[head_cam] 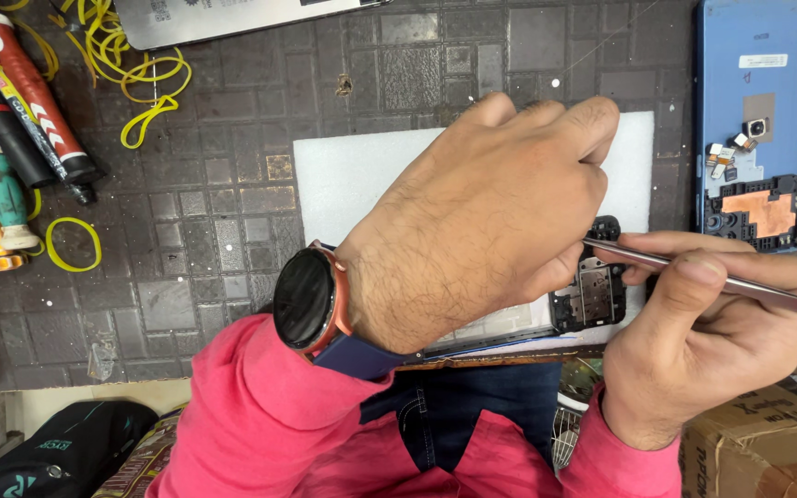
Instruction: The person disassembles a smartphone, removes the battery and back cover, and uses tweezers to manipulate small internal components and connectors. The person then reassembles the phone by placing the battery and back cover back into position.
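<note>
Head view looks straight down at a dark, square-patterned tabletop (214, 231) with a white foam pad (343, 180) at its centre. The left hand (481, 221) lies knuckles-up over the pad, fingers curled downward; whatever sits beneath the palm is hidden, so whether it grasps anything cannot be told. On that wrist sits a round black watch (304, 300) with a copper-coloured rim, above a pink sleeve (260, 415). The right hand (694, 341), at about four o'clock from the left one, pinches a thin metal tool (721, 281) between thumb and fingers. The tool's tip runs toward nine o'clock and disappears under the left hand. Just below the tool, at the pad's lower right edge, lies a small black phone circuit board (590, 297) with a metal shield, partly covered by the left hand.

At two o'clock rests an opened blue phone back cover (758, 83) with small camera modules and a copper-coloured patch inside. At ten o'clock lie yellow rubber bands (131, 55), and at nine o'clock several screwdrivers and pens (11, 120).
</note>
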